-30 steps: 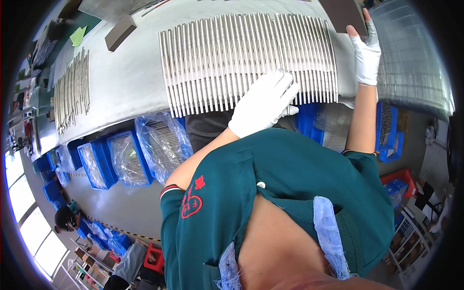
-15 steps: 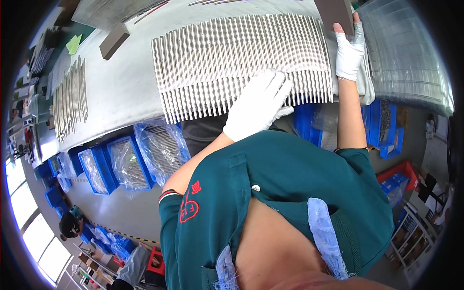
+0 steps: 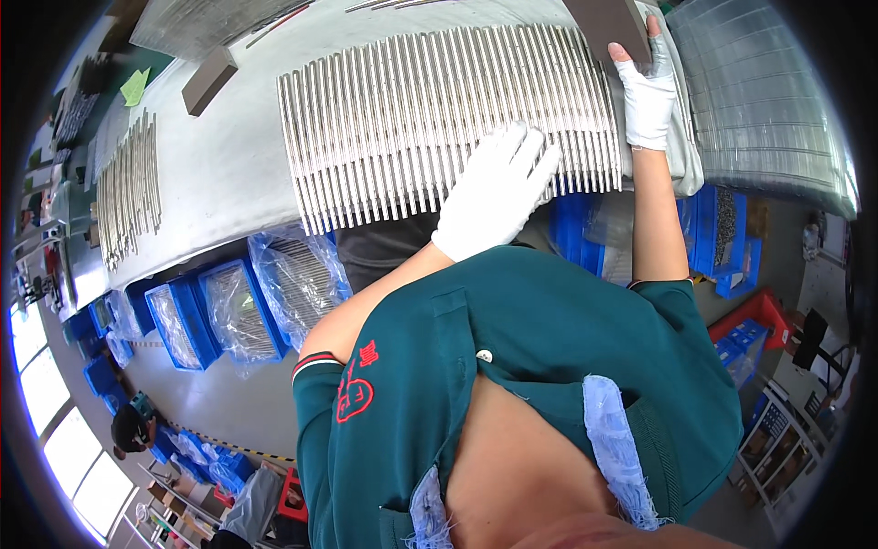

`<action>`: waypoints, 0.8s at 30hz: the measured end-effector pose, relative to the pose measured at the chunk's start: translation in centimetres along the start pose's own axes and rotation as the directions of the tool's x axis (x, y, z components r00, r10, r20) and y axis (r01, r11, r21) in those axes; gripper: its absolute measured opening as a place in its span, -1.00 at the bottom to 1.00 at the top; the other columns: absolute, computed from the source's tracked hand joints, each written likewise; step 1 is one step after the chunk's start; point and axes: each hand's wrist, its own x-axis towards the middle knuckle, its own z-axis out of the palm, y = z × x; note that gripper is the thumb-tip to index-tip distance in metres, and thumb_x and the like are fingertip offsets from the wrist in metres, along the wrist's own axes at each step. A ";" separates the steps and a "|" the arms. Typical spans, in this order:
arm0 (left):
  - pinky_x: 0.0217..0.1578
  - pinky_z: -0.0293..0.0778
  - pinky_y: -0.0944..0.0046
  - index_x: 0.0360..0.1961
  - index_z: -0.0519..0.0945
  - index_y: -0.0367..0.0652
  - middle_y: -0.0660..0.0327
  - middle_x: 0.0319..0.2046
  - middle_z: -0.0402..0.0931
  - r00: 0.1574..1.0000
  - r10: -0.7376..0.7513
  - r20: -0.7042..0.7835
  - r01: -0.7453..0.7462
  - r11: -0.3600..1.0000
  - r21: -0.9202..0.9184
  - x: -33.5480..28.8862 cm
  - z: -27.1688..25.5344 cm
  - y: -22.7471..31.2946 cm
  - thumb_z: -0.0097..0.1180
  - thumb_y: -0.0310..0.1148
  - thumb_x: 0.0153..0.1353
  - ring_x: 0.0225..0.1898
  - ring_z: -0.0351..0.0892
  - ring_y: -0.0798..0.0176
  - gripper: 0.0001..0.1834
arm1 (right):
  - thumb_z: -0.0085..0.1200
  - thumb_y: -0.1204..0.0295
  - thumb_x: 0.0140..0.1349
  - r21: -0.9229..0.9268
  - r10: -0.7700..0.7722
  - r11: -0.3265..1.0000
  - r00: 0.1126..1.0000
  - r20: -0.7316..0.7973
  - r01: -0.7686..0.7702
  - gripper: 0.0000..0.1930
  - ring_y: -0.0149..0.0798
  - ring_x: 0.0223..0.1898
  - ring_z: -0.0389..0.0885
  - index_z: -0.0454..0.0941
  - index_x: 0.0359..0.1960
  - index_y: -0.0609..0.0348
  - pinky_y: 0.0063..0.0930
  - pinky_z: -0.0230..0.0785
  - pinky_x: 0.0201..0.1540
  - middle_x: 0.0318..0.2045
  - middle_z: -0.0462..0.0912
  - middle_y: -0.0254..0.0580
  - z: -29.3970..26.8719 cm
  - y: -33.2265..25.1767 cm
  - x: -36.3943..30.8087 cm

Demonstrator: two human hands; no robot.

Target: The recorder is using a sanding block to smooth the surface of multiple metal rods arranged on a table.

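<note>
A grey workbench [image 3: 229, 174] carries rows of metal rods [image 3: 430, 119] and blocks [image 3: 208, 80].

Long pale grey worktop [image 3: 229, 174] runs across upper part of view. Below its near edge, row of blue bins [image 3: 187, 320] lined with clear plastic bags, standing on grey floor [image 3: 229, 412]. More blue bins [image 3: 732, 238] at right under worktop, red crate [image 3: 754, 320] beside them. Yellow-black striped line [image 3: 247, 451] on floor at lower left. Bright windows [image 3: 55, 430] at far left edge throw daylight in. Shelving rack [image 3: 777, 448] at lower right
</note>
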 end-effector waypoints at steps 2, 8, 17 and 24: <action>0.10 0.33 0.10 0.02 0.44 -0.20 0.10 -0.04 0.39 1.000 0.005 -0.004 -0.005 1.000 -0.026 -0.2 0.0 0.0 0.26 -0.24 -0.08 0.07 0.37 0.04 -0.41 | 0.26 0.40 0.13 0.023 -0.004 1.000 1.000 0.014 0.003 -0.34 -0.30 0.18 0.38 0.28 0.27 0.18 -0.50 0.22 0.21 0.22 0.36 -0.21 -0.1 -0.6 0.0; 0.06 0.36 0.12 0.00 0.46 -0.15 0.14 -0.05 0.40 1.000 -0.014 0.012 0.016 0.985 -0.173 -0.5 -0.1 0.2 0.24 -0.16 -0.01 0.03 0.41 0.04 -0.46 | 0.25 0.47 0.10 -0.103 0.311 0.949 0.825 0.472 -0.299 -0.44 -0.41 0.09 0.43 0.41 0.20 0.15 -0.54 0.26 0.16 0.12 0.48 -0.30 -2.7 -4.8 0.5; 0.04 0.37 0.11 -0.01 0.46 -0.17 0.11 -0.06 0.40 0.999 0.004 -0.043 -0.012 0.984 -0.180 -0.7 0.1 0.1 0.22 -0.16 0.01 0.00 0.41 0.02 -0.47 | 0.18 0.33 0.14 -0.018 0.115 0.986 0.591 0.799 -0.168 -0.54 -0.30 0.10 0.47 0.50 0.12 0.10 -0.46 0.31 0.16 0.07 0.54 -0.26 1.4 -7.6 0.2; 0.06 0.36 0.05 -0.01 0.46 -0.19 0.06 -0.05 0.40 0.998 0.011 -0.056 -0.024 0.968 -0.250 -0.3 0.0 0.3 0.23 -0.18 0.01 0.02 0.40 -0.02 -0.47 | 0.14 0.47 0.16 -0.108 0.306 0.929 0.569 0.763 -0.354 -0.53 -0.33 0.08 0.47 0.46 0.16 0.10 -0.49 0.26 0.20 0.04 0.55 -0.23 -1.9 -6.5 2.4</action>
